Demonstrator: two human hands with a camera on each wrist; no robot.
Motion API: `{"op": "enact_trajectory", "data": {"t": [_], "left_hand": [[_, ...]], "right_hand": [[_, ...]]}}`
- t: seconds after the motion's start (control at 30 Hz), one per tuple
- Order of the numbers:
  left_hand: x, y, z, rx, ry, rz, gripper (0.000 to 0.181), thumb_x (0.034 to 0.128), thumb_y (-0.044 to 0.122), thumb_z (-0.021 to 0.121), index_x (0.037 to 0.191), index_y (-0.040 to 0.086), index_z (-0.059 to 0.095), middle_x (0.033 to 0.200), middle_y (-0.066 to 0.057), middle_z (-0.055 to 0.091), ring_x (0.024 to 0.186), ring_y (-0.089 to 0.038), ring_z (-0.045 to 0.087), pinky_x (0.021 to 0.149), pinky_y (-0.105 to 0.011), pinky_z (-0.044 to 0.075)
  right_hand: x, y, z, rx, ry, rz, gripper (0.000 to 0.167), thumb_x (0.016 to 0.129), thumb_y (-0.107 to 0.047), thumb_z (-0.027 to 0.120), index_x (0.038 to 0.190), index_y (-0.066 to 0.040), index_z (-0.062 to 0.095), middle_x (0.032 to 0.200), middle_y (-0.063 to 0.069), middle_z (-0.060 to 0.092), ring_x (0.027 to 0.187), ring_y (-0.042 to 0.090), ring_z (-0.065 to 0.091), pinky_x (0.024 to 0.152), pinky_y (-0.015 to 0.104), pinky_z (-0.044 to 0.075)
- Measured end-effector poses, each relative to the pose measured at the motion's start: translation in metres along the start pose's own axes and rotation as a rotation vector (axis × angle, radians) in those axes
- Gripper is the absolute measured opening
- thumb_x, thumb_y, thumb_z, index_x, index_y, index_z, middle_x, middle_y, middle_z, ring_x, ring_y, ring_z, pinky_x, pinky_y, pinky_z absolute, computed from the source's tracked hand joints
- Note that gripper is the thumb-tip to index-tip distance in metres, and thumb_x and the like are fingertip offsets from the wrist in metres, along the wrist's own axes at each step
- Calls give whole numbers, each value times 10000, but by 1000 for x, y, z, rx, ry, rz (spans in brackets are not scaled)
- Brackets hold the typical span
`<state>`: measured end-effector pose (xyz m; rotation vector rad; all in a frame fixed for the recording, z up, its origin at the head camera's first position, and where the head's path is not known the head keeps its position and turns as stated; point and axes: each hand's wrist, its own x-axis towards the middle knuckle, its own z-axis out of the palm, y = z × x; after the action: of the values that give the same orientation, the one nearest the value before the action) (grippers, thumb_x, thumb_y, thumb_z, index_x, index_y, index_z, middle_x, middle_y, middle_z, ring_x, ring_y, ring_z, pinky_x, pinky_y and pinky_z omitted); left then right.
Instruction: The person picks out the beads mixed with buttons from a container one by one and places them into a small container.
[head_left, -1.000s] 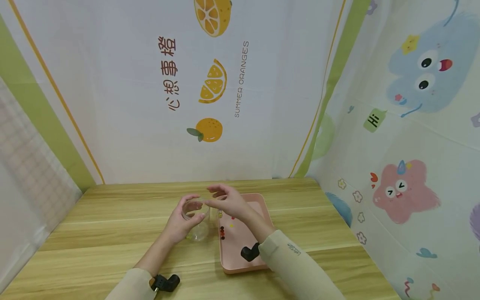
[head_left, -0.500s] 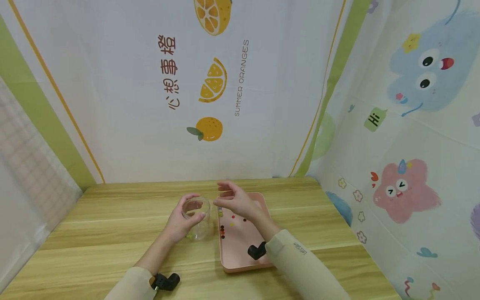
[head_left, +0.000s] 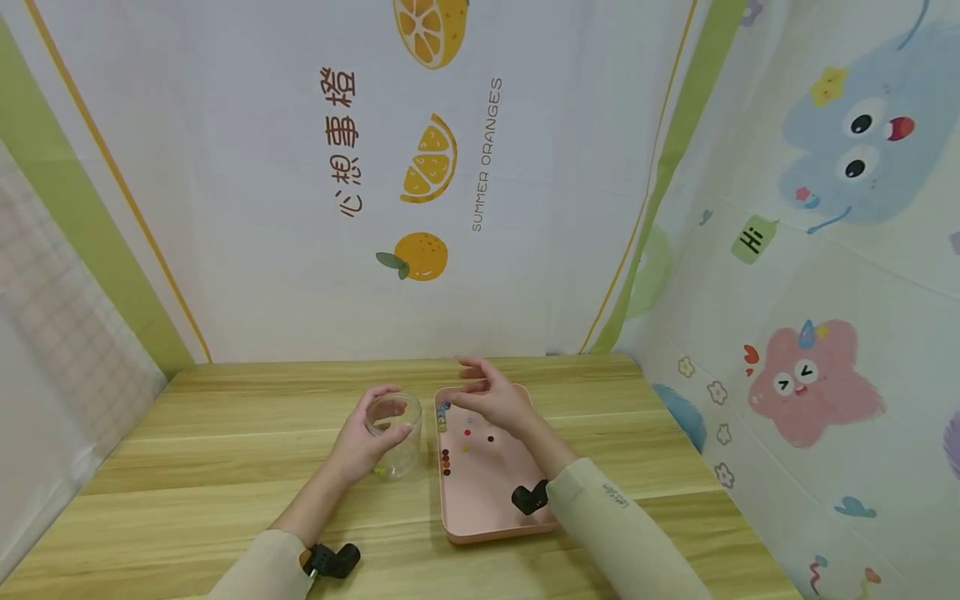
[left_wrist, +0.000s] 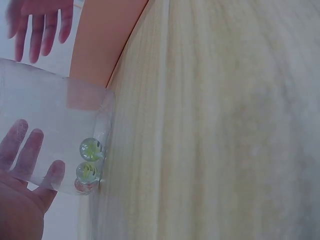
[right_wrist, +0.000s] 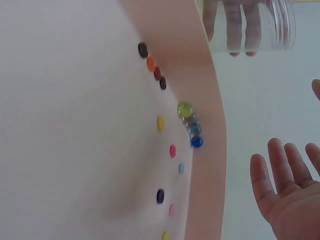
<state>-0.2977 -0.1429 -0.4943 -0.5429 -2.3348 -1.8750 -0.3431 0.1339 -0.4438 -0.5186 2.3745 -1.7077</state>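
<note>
My left hand (head_left: pixel 358 442) holds a clear plastic jar (head_left: pixel 405 454), fingers and thumb curled round its side. The jar stands upright on the table, its round mouth uncovered. In the left wrist view, a few glass marbles (left_wrist: pixel 91 149) with green and reddish swirls lie at its bottom. My right hand (head_left: pixel 495 400) hovers over the far end of a pink tray (head_left: pixel 487 512), fingers spread loosely and holding nothing. Along the tray's left wall, several glass marbles (right_wrist: pixel 185 110), yellow-green to blue, sit in a row beneath that hand.
Small coloured discs (right_wrist: pixel 160 123) lie scattered over the tray floor; a dark and orange row of discs (right_wrist: pixel 151 64) lines its left wall. The wooden table (head_left: pixel 225 467) extends around the tray. A printed cloth (head_left: pixel 262 250) hangs behind, another cloth (head_left: pixel 750 300) on the right.
My right hand has moved away from the jar's mouth, rightward over the tray, uncovering more of the marbles and discs. The left hand keeps its hold on the jar.
</note>
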Motion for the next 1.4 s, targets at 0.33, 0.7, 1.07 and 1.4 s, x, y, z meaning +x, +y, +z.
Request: {"op": "enact_trajectory", "data": {"t": [0.33,0.7,1.07,1.4], "left_hand": [[-1,0,1,5,-5,7,629,1010,128,753,1557,67,450,1456,-325,624,1391,-448,586,1146,-604,456],[-2,-1,1,12,6,15,630,1003,122,757,1549,45,452,1437,-291,649,1372,-419,596,1130,-558,470],[0,-2,0,6,-1,29,666,1000,104,752,1566,-12,419,1436,-341,622,1355,-390,599,1127,-568,463],[1,-2,0,1,-4,22,633,1004,112,755,1558,57,451,1438,-329,625,1354,-365,599,1131,-555,458]], "right_hand": [[0,20,-16,-8,29,-14,788,1013,-311,804,1683,-195,405,1667,203,476,1453,398,552,1147,599,509],[2,28,-32,-24,61,5,811,1013,-261,805,1692,-134,380,1656,244,468,1451,438,544,1161,597,504],[5,34,-41,-119,40,-31,758,997,-154,818,1654,-138,441,1621,270,494,1329,387,627,1086,546,567],[11,27,-32,-203,-89,-36,700,1020,-167,793,1643,-142,474,1607,219,531,1296,357,650,968,497,619]]}}
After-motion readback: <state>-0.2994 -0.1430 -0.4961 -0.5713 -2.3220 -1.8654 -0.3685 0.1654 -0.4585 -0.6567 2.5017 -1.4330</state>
